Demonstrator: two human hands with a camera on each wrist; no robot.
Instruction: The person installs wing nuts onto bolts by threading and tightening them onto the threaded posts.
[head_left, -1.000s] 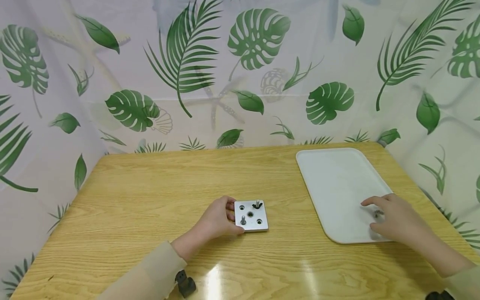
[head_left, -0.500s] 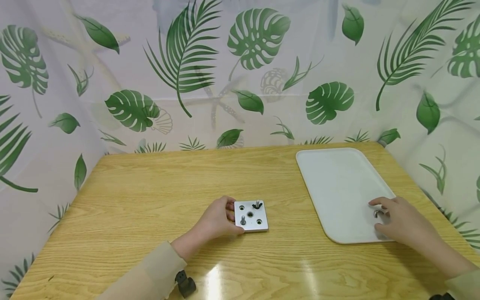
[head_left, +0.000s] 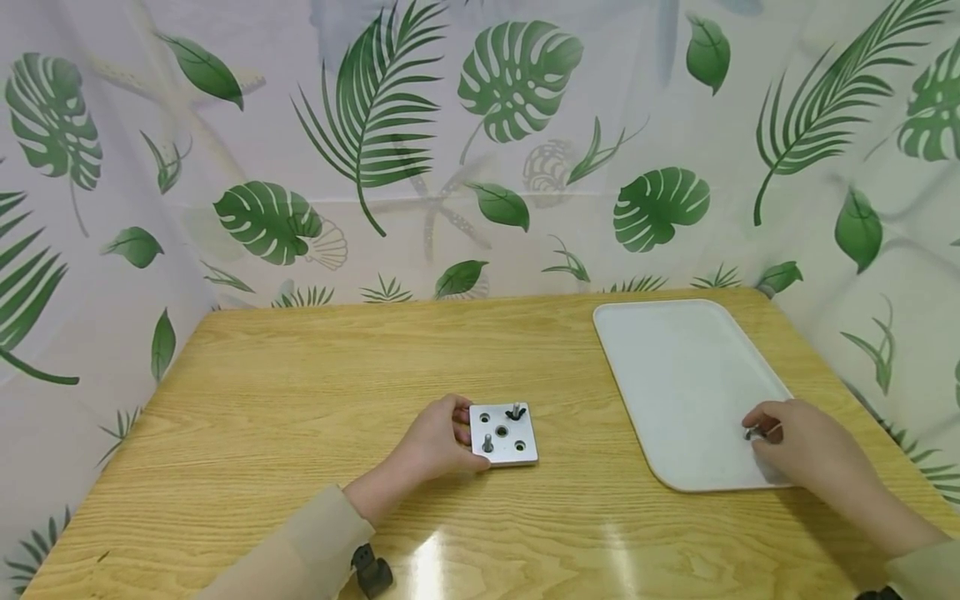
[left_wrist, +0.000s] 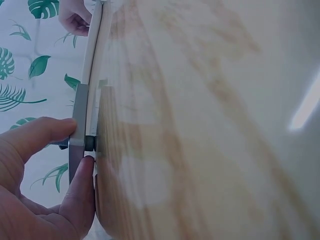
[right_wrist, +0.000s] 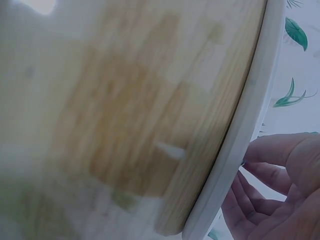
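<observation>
A square silver metal plate (head_left: pixel 512 456) stands just above the wood table in the head view. Two bolts poke up through it, and a black wing nut (head_left: pixel 515 414) sits around the far right one. My left hand (head_left: pixel 438 439) grips the plate by its left side; in the left wrist view its thumb and a finger pinch the plate's edge (left_wrist: pixel 78 107). My right hand (head_left: pixel 813 442) is low over the white tray (head_left: pixel 675 358), thumb and fingertips pinching a small metal piece (head_left: pixel 752 432) that resembles a wing nut. In the right wrist view the fingers mostly hide it.
The tray lies at the table's right side, with its raised rim (right_wrist: pixel 252 95) under my right hand. Leaf-printed cloth (head_left: pixel 480 167) stands behind and beside the wooden table (head_left: pixel 300 375).
My right hand has drawn back slightly to the right, and its thumb and fingers have closed on the small metal piece. The left hand and plate have stayed in place.
</observation>
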